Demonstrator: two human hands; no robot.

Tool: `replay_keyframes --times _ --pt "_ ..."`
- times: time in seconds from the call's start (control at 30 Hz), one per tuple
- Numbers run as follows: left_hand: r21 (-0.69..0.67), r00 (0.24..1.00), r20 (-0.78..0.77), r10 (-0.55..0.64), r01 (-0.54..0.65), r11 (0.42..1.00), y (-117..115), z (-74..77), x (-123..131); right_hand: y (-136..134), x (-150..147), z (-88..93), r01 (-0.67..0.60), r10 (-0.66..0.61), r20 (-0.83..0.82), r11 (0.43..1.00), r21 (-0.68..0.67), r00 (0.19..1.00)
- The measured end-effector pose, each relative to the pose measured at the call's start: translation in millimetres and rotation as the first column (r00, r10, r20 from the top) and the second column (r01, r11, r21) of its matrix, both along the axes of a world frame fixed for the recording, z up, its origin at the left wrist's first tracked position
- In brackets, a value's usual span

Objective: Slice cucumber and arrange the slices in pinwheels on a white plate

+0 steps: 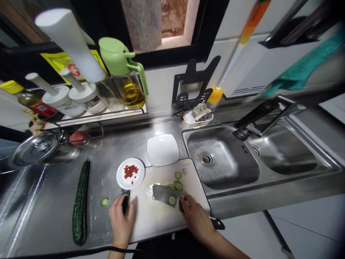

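Note:
My right hand is closed on the knife, whose broad blade lies over the white cutting board with a cucumber slice on it. More slices rest on the board behind the blade. At the board's left edge, my left hand has its fingers round a dark green cucumber piece. A small round plate with red bits stands just behind that hand. Behind the board is a white square plate. One slice lies on the counter at the left.
A whole cucumber lies on the steel counter at the left. The double sink is at the right under a black faucet. A shelf with an oil jug and jars stands at the back left, above a lidded pot.

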State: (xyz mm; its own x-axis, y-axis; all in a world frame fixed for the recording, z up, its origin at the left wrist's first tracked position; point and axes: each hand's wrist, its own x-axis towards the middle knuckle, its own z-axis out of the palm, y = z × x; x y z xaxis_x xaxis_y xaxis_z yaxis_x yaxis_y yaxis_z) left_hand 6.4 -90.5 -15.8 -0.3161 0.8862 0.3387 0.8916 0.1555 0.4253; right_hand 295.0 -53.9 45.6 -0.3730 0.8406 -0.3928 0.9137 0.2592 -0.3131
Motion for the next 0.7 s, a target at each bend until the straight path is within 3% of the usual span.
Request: replay_keyframes --times 0.07,0.13,0.23,0.33,0.47,0.6,0.63,0.7 --pt "0.005 0.974 0.009 -0.227 0.227 0.974 6.4 9.8 19.1 0.4 0.0 -2.5 -0.004 0.003 0.029 0.999 0.041 1.0" --pt "-0.06 0.871 0.061 -0.488 0.491 0.869 15.4 20.5 44.0 0.9 0.0 -3.9 -0.02 0.017 0.052 0.998 0.064 0.999" --pt "-0.15 0.704 0.114 -0.7 0.709 0.689 29.1 32.0 79.3 1.6 0.5 -3.2 -0.044 0.038 0.077 0.996 0.074 0.996" --pt "-0.176 0.644 0.14 -0.752 0.764 0.621 37.3 35.0 99.0 2.2 1.2 0.5 -0.051 0.042 0.103 0.995 0.082 0.994" --pt "-0.127 0.632 0.173 -0.756 0.775 0.619 38.5 34.7 104.1 2.8 1.0 6.6 -0.045 0.039 0.112 0.998 0.052 0.993" --pt "-0.027 0.571 0.242 -0.784 0.812 0.583 34.2 37.0 102.4 4.6 2.3 9.4 0.032 -0.032 0.076 0.999 -0.002 0.997" --pt "0.005 0.572 0.272 -0.774 0.803 0.596 32.9 37.2 101.7 5.9 3.7 9.3 0.074 -0.073 0.04 0.997 -0.026 0.997" --pt "0.056 0.62 0.349 -0.703 0.735 0.676 31.1 36.2 100.2 9.5 7.7 7.8 0.169 -0.175 -0.069 0.982 -0.085 0.982"
